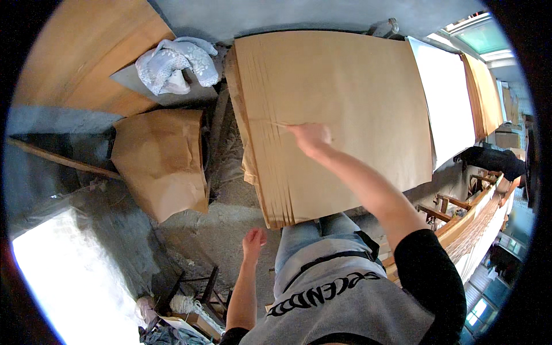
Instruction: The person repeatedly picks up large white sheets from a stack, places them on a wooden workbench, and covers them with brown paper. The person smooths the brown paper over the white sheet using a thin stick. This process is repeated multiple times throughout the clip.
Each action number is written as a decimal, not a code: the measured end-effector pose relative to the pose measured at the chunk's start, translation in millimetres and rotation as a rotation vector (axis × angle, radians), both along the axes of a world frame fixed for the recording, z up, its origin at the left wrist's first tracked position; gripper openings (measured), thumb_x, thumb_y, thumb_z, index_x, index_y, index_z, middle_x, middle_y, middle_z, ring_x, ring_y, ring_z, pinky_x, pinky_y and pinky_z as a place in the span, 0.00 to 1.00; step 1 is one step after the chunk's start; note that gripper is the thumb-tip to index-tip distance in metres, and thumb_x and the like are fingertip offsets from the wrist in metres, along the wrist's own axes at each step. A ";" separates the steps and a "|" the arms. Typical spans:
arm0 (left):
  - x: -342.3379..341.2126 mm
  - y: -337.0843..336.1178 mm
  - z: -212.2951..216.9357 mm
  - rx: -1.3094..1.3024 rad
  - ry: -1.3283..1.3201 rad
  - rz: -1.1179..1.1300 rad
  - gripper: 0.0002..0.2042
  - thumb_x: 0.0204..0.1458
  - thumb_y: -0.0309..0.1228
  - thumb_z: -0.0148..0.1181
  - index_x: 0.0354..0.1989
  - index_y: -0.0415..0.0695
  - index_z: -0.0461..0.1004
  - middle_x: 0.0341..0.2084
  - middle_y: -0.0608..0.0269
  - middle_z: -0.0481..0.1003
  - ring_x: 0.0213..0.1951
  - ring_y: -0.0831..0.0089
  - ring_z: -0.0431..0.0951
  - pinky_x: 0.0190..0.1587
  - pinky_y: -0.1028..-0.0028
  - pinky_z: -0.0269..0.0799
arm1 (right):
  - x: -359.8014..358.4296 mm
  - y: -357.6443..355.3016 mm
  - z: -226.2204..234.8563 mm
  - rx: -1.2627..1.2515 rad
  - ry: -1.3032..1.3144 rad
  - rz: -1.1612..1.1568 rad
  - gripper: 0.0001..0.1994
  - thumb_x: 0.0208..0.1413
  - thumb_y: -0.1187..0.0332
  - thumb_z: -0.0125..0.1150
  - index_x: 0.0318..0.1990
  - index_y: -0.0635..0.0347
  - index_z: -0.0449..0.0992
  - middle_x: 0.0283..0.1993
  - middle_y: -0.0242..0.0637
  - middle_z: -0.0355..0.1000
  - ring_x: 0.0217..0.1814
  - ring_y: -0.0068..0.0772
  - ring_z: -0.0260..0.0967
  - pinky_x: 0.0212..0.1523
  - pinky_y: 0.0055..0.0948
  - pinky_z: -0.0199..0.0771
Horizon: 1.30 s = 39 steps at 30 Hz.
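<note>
A tall stack of large brown paper sheets [356, 86] lies in front of me, its left edges fanned out in narrow steps. Over the left part of the stack reaches my right hand [313, 138], its fingers closed on a thin pale stick [278, 123]. The stick points left across the fanned edges, and I cannot tell whether its tip touches the paper. My left hand [253, 244] hangs low beside my leg, off the stack's near left corner, with its fingers curled and nothing visible in them.
Left of the stack is a smaller pile of brown paper [164, 164]. A white patterned cloth [175, 63] lies beyond it. White sheets [445, 98] adjoin the stack on the right. At lower left are a dark stool frame [198, 282] and a coil of rope [187, 305].
</note>
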<state>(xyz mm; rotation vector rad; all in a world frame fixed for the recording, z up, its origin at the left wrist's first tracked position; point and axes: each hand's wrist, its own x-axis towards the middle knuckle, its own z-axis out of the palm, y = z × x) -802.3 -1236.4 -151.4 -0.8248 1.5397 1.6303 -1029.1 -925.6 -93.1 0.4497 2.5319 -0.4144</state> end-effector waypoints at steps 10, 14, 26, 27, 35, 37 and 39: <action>-0.3 -0.3 6.6 -0.036 -0.054 -0.011 0.08 0.54 0.33 0.47 0.36 0.42 0.69 0.27 0.65 0.71 0.26 0.79 0.71 0.30 0.79 0.69 | 44.4 55.2 -8.5 0.162 0.048 0.179 0.16 0.50 0.69 0.44 0.46 0.41 0.70 0.32 0.39 0.72 0.30 0.39 0.70 0.30 0.35 0.68; -34.1 46.8 17.6 0.069 0.007 0.075 0.09 0.53 0.33 0.49 0.36 0.41 0.68 0.26 0.65 0.71 0.27 0.78 0.71 0.30 0.77 0.70 | 44.6 6.7 -1.9 -0.003 0.154 0.120 0.18 0.48 0.71 0.44 0.46 0.39 0.70 0.30 0.39 0.72 0.30 0.39 0.70 0.27 0.37 0.68; -109.6 117.0 -33.5 0.212 0.236 0.296 0.10 0.51 0.36 0.51 0.37 0.45 0.65 0.33 0.64 0.68 0.37 0.73 0.70 0.37 0.71 0.71 | 78.9 29.9 20.1 -0.016 0.061 0.013 0.18 0.48 0.69 0.45 0.45 0.33 0.71 0.30 0.37 0.72 0.26 0.40 0.69 0.25 0.38 0.68; -115.3 121.0 -38.4 0.181 0.240 0.292 0.10 0.51 0.37 0.51 0.38 0.45 0.64 0.33 0.65 0.68 0.37 0.73 0.70 0.38 0.70 0.70 | 82.1 30.5 27.8 -0.053 0.040 -0.027 0.17 0.48 0.68 0.45 0.45 0.34 0.71 0.31 0.37 0.72 0.27 0.40 0.69 0.26 0.37 0.68; -128.9 146.4 -21.3 0.051 0.126 0.014 0.16 0.51 0.42 0.50 0.43 0.47 0.63 0.35 0.70 0.66 0.36 0.80 0.66 0.37 0.74 0.66 | 134.7 99.5 0.1 -0.055 0.099 -0.215 0.14 0.52 0.66 0.45 0.45 0.38 0.71 0.31 0.37 0.72 0.23 0.35 0.67 0.26 0.31 0.67; -123.4 145.8 -18.1 0.139 0.018 -0.195 0.18 0.50 0.43 0.50 0.46 0.47 0.62 0.38 0.70 0.66 0.38 0.80 0.66 0.38 0.74 0.65 | 154.4 119.7 13.4 -0.141 0.184 -0.336 0.13 0.54 0.65 0.45 0.46 0.40 0.70 0.29 0.38 0.71 0.21 0.32 0.64 0.26 0.28 0.66; -100.8 141.9 -18.3 0.280 -0.017 -0.246 0.21 0.50 0.43 0.50 0.49 0.48 0.59 0.40 0.70 0.65 0.38 0.79 0.66 0.39 0.74 0.66 | 195.7 159.8 -2.8 -0.173 0.342 -0.344 0.13 0.54 0.65 0.45 0.47 0.41 0.70 0.28 0.40 0.70 0.21 0.29 0.62 0.26 0.27 0.65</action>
